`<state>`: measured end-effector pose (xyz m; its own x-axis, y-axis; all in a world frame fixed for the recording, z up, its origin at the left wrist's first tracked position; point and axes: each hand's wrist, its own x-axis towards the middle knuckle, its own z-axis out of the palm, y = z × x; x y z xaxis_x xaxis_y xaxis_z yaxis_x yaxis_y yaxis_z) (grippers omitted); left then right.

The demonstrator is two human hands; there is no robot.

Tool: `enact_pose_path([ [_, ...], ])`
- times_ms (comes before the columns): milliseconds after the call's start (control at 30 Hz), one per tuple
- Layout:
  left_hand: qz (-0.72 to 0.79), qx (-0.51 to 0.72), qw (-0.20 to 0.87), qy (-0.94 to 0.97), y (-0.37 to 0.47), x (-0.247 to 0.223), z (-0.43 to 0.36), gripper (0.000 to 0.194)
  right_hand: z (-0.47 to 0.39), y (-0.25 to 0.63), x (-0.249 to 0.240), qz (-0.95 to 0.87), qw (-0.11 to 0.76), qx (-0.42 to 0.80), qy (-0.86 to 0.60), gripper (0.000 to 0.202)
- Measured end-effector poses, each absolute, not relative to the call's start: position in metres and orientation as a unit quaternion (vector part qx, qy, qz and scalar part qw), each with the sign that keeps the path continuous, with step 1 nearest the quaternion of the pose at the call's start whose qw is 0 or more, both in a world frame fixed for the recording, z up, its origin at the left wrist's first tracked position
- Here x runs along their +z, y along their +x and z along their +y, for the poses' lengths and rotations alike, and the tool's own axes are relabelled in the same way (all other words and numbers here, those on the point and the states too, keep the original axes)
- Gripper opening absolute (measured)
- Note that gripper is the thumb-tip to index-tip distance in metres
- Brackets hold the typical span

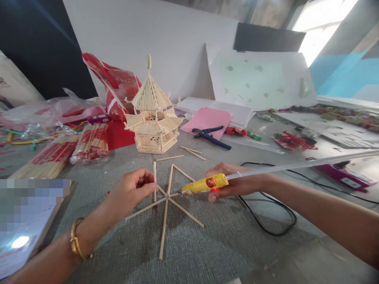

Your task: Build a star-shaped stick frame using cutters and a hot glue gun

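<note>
My left hand (132,193) pinches a thin wooden stick (154,171) between thumb and fingers, at the left arm of a star-shaped stick frame (164,232). The frame lies flat on the grey table, its arms meeting at a centre; one more stick joins two arm ends at the upper right. My right hand (241,183) is closed around a yellow hot glue gun (204,184), its nozzle pointing left close to the frame's centre. A long clear glue stick (272,167) runs out of the gun's back, and a small red light glows beneath it.
Behind the frame stands a pagoda model (154,128) of sticks. Loose sticks (170,157) lie before it, with blue-handled pliers (210,136) on pink paper (204,120) nearby. Stick bundles (91,142) sit left. A black cable (284,232) loops at right; a screen (23,236) is lower left.
</note>
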<state>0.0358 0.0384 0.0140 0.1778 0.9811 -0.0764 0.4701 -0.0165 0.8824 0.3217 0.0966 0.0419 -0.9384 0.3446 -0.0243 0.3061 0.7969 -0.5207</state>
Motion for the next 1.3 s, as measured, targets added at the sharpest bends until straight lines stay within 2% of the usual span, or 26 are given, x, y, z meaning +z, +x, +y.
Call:
enact_pose_path([
  [567, 0.578, 0.310, 0.422, 0.626, 0.038, 0.016, 0.037, 0.021, 0.090, 0.337, 0.049, -0.934, 0.030, 0.275, -0.225, 0.033],
  [1000, 0.580, 0.314, 0.429, 0.618, 0.039, 0.015, 0.035, 0.021, 0.091, 0.332, 0.049, -0.942, 0.024, 0.259, -0.212, 0.033],
  [1300, 0.583, 0.307, 0.432, 0.616, 0.037, 0.015, 0.035, 0.023, 0.094, 0.348, 0.048, -0.926, 0.014, 0.276, -0.258, 0.034],
])
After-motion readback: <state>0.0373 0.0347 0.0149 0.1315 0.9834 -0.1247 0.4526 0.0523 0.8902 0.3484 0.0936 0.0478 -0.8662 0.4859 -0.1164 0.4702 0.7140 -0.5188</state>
